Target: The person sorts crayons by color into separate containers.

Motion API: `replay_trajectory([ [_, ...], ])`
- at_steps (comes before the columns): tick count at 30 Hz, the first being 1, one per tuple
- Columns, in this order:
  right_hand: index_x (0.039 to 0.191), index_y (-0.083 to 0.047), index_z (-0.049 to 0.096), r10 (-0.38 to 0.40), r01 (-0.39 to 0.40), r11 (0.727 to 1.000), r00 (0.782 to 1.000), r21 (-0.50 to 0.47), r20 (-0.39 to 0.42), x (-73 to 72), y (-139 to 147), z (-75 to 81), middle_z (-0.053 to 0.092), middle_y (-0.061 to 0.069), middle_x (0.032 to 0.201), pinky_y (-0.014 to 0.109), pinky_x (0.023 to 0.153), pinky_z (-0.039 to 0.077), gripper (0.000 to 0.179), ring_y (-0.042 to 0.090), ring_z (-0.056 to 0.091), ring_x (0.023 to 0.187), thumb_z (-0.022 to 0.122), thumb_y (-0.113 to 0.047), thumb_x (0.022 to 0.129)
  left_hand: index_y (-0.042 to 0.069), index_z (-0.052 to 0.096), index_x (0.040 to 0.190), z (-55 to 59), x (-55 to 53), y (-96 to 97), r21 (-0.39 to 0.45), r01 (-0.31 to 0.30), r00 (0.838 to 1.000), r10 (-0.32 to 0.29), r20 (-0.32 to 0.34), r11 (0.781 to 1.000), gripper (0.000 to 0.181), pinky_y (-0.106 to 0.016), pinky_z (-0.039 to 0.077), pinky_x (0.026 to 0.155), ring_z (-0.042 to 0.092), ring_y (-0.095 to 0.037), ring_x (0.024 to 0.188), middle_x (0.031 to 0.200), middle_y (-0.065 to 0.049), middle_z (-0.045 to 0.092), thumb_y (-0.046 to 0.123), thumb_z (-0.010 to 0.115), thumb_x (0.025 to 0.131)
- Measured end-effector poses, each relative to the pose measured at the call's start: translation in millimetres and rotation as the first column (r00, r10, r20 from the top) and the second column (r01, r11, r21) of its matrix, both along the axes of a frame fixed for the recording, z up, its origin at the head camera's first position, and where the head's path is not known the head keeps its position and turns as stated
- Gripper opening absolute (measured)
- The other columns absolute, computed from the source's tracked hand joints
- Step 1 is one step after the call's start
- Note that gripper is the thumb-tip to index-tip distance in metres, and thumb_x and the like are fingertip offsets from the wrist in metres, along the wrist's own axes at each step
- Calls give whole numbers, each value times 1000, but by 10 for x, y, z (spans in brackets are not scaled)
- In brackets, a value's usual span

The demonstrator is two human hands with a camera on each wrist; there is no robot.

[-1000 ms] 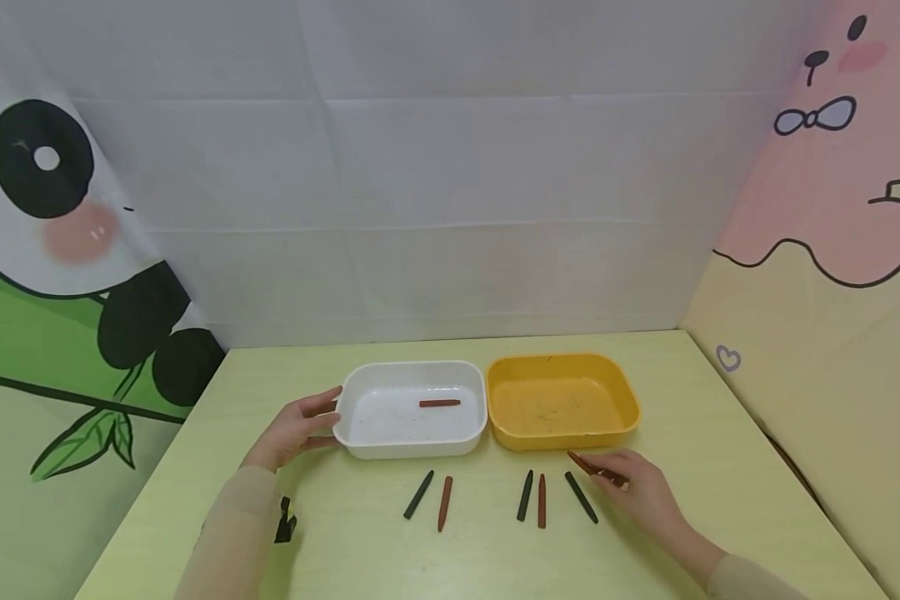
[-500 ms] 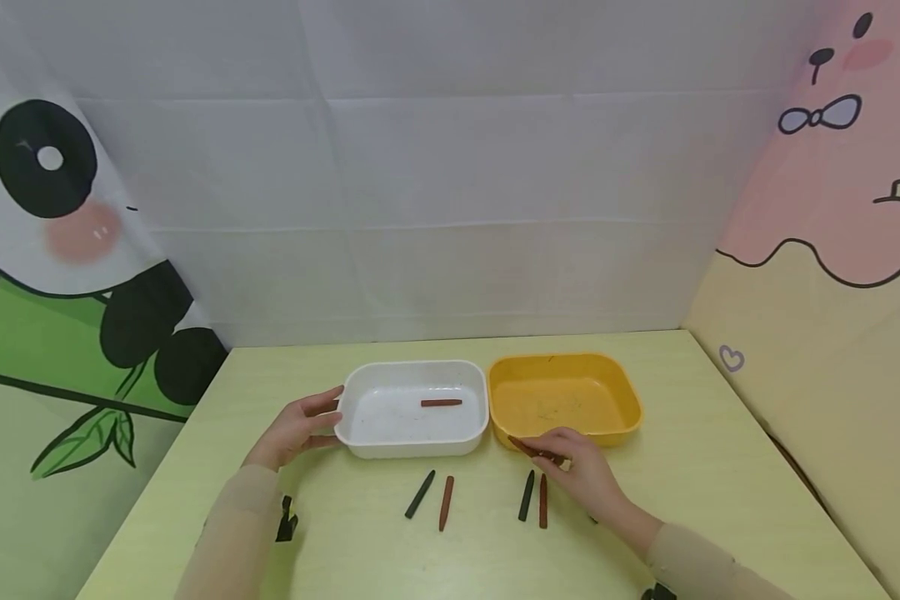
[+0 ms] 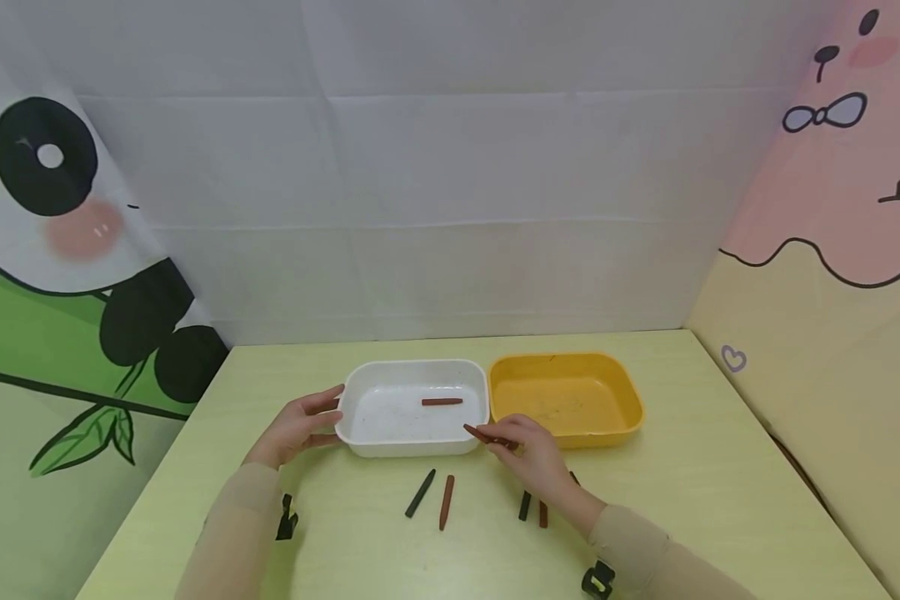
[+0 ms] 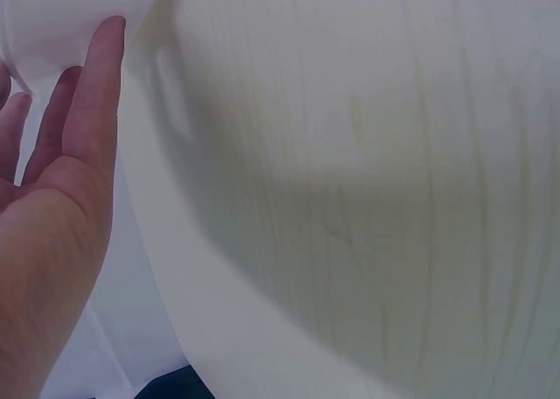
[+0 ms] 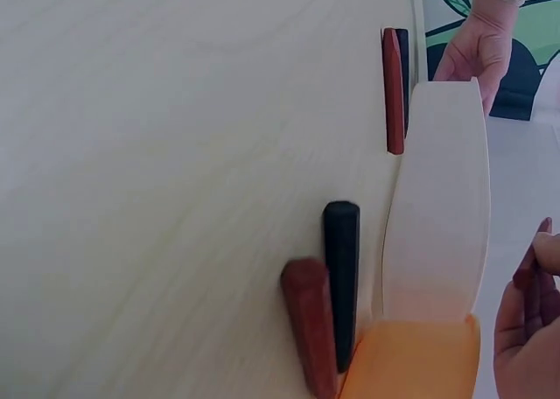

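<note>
My right hand (image 3: 528,454) pinches a red-brown crayon (image 3: 474,431) between thumb and fingers, its tip over the front right rim of the white tub (image 3: 412,450). One red-brown crayon (image 3: 442,402) lies inside that tub. My left hand (image 3: 296,429) touches the tub's left end; in the left wrist view its fingers (image 4: 96,110) lie fairly straight along the wall. On the table in front are a black crayon (image 3: 420,493) and a red-brown one (image 3: 446,502). Further right, another black crayon (image 3: 525,506) and red-brown crayon (image 3: 543,514) are partly hidden by my right arm.
A yellow tub (image 3: 607,437) stands right against the white tub, with no crayons visible in it. Past my right wrist shows the end of one more dark crayon (image 3: 574,477). A white cloth (image 3: 457,208) hangs behind the table, with printed cartoon panels on both sides.
My right hand has carried the red-brown crayon leftward, past the front of the yellow tub to the white tub's right corner. The left hand stays at the white tub.
</note>
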State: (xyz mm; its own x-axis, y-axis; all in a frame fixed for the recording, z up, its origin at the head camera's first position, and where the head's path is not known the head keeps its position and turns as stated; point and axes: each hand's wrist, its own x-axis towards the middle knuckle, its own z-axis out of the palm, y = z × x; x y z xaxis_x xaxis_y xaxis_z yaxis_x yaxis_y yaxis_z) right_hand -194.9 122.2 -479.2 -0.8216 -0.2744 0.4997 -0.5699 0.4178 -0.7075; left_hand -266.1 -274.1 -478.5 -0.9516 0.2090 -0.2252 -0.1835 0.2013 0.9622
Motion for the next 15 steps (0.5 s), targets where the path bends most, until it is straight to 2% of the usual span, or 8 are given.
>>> replay_trajectory([
  [3, 106, -7, 77, 4, -4, 1000, 999, -7, 34, -36, -98, 5, 67, 1, 97, 26, 70, 57, 30, 16, 61, 80, 77, 7, 80, 7, 33, 154, 0, 0, -2, -3, 0, 1000, 0, 0, 1000, 59, -45, 54, 93, 53, -34, 124, 155, -27, 31, 9, 58, 101],
  [7, 106, -8, 78, 14, -14, 1000, 999, -4, 42, -86, -223, 39, 67, 0, 95, 25, 70, 56, 29, 16, 61, 80, 77, 6, 81, 7, 32, 154, -9, -9, -7, 4, 4, 1000, -4, -1, 1000, 60, -46, 53, 93, 54, -32, 122, 155, -27, 31, 9, 58, 101],
  [15, 107, -10, 78, 13, -13, 999, 1000, 53, 0, -278, -448, 90, 66, 0, 91, 25, 67, 55, 27, 16, 59, 77, 75, 3, 84, 6, 31, 154, -28, -21, -15, 17, 8, 1000, -8, -8, 1000, 61, -48, 52, 95, 57, -27, 118, 154, -28, 31, 9, 59, 100],
])
